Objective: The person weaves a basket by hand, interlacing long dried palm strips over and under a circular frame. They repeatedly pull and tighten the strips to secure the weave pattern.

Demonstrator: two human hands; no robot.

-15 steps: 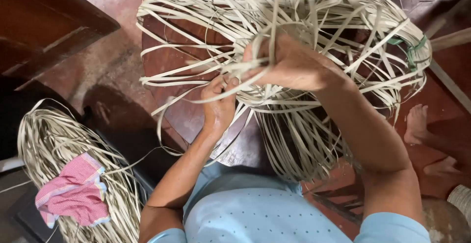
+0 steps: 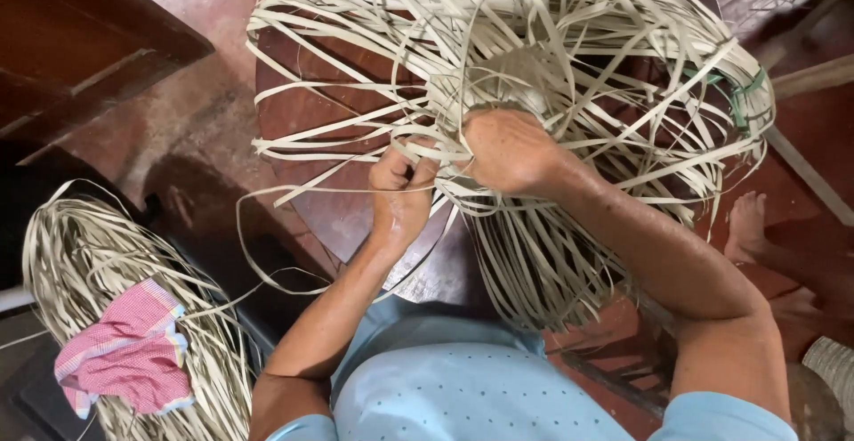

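— What have my hands got?

— My left hand (image 2: pixel 402 187) is closed into a fist, pinching a few pale flat cane strips (image 2: pixel 356 129); my right hand (image 2: pixel 511 149) is clamped over the woven knot at the centre of the big loose tangle, which rests on the round dark-red wooden table (image 2: pixel 307 103).

— How do they handle?

— Light and springy, I'd judge, apt to kink — grip near the weave. A second coil (image 2: pixel 80 254) with a pink checked cloth (image 2: pixel 124 352) lies left.

Reddish-brown worn floor (image 2: pixel 178 14) — dark wooden furniture (image 2: pixel 80 40) upper left, round dark table (image 2: pixel 311 129) — daylight, soft.
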